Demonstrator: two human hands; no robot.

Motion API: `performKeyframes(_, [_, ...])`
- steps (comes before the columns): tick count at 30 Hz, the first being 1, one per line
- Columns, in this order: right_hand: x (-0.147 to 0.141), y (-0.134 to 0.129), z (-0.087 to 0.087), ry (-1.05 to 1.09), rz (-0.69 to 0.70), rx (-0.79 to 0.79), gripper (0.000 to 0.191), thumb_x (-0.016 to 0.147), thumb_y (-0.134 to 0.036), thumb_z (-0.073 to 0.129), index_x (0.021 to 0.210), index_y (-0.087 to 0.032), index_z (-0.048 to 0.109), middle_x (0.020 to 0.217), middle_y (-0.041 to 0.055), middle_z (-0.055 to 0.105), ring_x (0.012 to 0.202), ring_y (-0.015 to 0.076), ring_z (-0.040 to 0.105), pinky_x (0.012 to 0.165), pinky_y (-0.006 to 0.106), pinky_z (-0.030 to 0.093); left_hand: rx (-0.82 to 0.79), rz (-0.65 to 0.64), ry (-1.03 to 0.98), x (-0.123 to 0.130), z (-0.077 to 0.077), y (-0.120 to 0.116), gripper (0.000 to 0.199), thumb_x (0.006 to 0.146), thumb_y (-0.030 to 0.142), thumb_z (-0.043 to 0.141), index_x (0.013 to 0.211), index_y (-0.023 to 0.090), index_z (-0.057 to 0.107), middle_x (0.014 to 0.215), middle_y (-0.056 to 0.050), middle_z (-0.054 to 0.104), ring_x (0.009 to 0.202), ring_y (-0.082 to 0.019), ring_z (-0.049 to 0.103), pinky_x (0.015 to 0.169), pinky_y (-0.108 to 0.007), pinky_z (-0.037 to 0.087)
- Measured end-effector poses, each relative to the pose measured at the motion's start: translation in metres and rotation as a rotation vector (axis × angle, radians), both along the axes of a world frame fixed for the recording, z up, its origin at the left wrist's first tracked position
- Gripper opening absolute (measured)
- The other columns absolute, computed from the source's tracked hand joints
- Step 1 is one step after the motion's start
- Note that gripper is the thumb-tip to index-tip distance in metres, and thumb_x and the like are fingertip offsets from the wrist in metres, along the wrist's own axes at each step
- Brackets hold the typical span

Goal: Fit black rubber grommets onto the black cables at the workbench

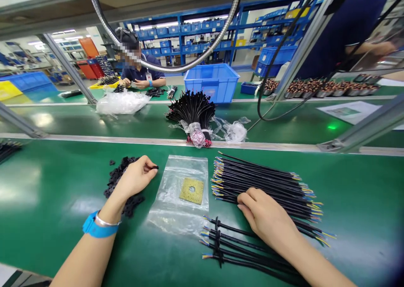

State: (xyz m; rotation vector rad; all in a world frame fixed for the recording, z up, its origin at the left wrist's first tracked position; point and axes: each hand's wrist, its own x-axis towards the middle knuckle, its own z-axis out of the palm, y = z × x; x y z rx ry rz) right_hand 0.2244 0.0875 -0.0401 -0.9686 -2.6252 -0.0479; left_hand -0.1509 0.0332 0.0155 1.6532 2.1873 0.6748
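Note:
My left hand (pixel 137 177) pinches a small black rubber grommet (pixel 155 167) between thumb and fingertips. Beneath and beside that hand lies a pile of similar black grommets (pixel 129 207). On the right, my right hand (pixel 263 213) has its fingers closed at the lower edge of a row of black cables (pixel 261 175), apparently on one cable; the fingertips partly hide it. The cables have stripped ends with blue, yellow and white wires. Below, several cables with grommets (pixel 217 234) near their left ends lie partly under my right forearm.
Between my hands lies a clear plastic bag (pixel 176 211) with a yellowish square plate (pixel 192 190) with a hole. Behind the rail (pixel 142 141) stand a bundle of black cables (pixel 192 110) and a blue bin (pixel 211 83). A metal hose (pixel 176 69) hangs overhead. Co-workers sit and stand beyond.

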Motion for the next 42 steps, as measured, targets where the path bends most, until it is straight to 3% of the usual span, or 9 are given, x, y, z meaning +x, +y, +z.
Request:
performKeyframes(5, [-0.001, 0.0, -0.001, 0.011, 0.002, 0.006, 0.021, 0.093, -0.013, 0.039, 0.086, -0.018, 0.058, 0.082, 0.0063, 0.053, 0.076, 0.0204, 0.05, 0.069, 0.033, 0.04, 0.017, -0.025, -0.848, 0.051, -0.007, 0.001, 0.028, 0.067, 0.028, 0.076, 0.088, 0.016, 0.061, 0.067, 0.002, 0.067, 0.061, -0.014, 0.064, 0.062, -0.028, 0.054])
performKeyframes(9, [-0.003, -0.001, 0.004, 0.095, 0.002, 0.041, 0.021, 0.093, -0.011, 0.036, 0.083, -0.018, 0.054, 0.077, 0.0047, 0.053, 0.07, 0.0183, 0.05, 0.066, 0.031, 0.04, -0.053, -0.101, -0.962, 0.082, -0.02, -0.001, 0.024, 0.07, 0.025, 0.074, 0.09, 0.012, 0.071, 0.078, -0.005, 0.073, 0.065, -0.015, 0.067, 0.071, -0.033, 0.057])
performKeyframes(11, [-0.004, -0.003, 0.008, 0.197, -0.003, 0.05, 0.017, 0.094, -0.012, 0.036, 0.088, -0.017, 0.052, 0.077, 0.0036, 0.054, 0.068, 0.0165, 0.051, 0.064, 0.03, 0.042, 0.012, -0.199, -0.785, 0.091, -0.026, -0.003, 0.017, 0.076, 0.023, 0.067, 0.089, 0.014, 0.074, 0.087, -0.007, 0.074, 0.072, -0.017, 0.069, 0.072, -0.034, 0.057])
performKeyframes(16, [-0.008, -0.013, 0.021, 0.39, 0.079, 0.016, 0.01, 0.095, -0.013, 0.042, 0.098, -0.015, 0.051, 0.085, 0.0048, 0.056, 0.075, 0.0146, 0.054, 0.069, 0.026, 0.045, 0.336, -0.525, 0.072, 0.109, -0.034, -0.008, 0.025, 0.088, 0.013, 0.051, 0.104, 0.019, 0.07, 0.089, -0.007, 0.073, 0.082, -0.021, 0.065, 0.075, -0.036, 0.053])
performKeyframes(21, [-0.012, -0.021, 0.026, 0.414, 0.155, -0.012, 0.015, 0.094, -0.011, 0.046, 0.106, -0.015, 0.054, 0.09, 0.0057, 0.06, 0.082, 0.0159, 0.056, 0.075, 0.028, 0.047, 0.219, -0.614, 0.449, 0.121, -0.03, -0.008, 0.032, 0.087, 0.01, 0.047, 0.117, 0.016, 0.057, 0.08, -0.007, 0.069, 0.074, -0.024, 0.063, 0.066, -0.036, 0.05])
performKeyframes(24, [-0.014, -0.025, 0.027, 0.407, 0.163, -0.033, 0.015, 0.094, -0.013, 0.049, 0.107, -0.016, 0.056, 0.086, 0.0045, 0.06, 0.077, 0.0156, 0.057, 0.071, 0.028, 0.047, 0.173, -0.546, 0.24, 0.122, -0.028, -0.007, 0.035, 0.084, 0.009, 0.048, 0.118, 0.018, 0.052, 0.086, -0.006, 0.069, 0.08, -0.023, 0.063, 0.072, -0.037, 0.049])
performKeyframes(29, [-0.019, -0.032, 0.026, 0.435, 0.172, -0.032, 0.013, 0.093, -0.012, 0.05, 0.102, -0.017, 0.059, 0.079, 0.0033, 0.059, 0.071, 0.0147, 0.056, 0.064, 0.027, 0.045, 0.035, -0.22, -0.69, 0.127, -0.028, -0.009, 0.024, 0.081, 0.021, 0.059, 0.102, 0.021, 0.047, 0.076, 0.003, 0.064, 0.065, -0.012, 0.06, 0.063, -0.026, 0.049])
performKeyframes(32, [-0.022, -0.033, 0.025, 0.444, 0.167, -0.004, 0.012, 0.092, -0.011, 0.051, 0.099, -0.017, 0.06, 0.078, 0.0035, 0.06, 0.07, 0.0143, 0.055, 0.063, 0.026, 0.044, -0.005, -0.097, -1.053, 0.132, -0.025, -0.011, 0.03, 0.074, 0.026, 0.068, 0.093, 0.02, 0.046, 0.069, 0.007, 0.06, 0.057, -0.01, 0.06, 0.061, -0.026, 0.051])
performKeyframes(42, [-0.023, -0.034, 0.027, 0.439, 0.136, 0.074, 0.012, 0.092, -0.01, 0.052, 0.096, -0.015, 0.062, 0.077, 0.0042, 0.06, 0.068, 0.0142, 0.055, 0.063, 0.026, 0.044, -0.03, -0.08, -1.108, 0.135, -0.019, -0.018, 0.032, 0.071, 0.024, 0.073, 0.09, 0.019, 0.048, 0.065, 0.007, 0.06, 0.059, -0.011, 0.064, 0.064, -0.026, 0.052])
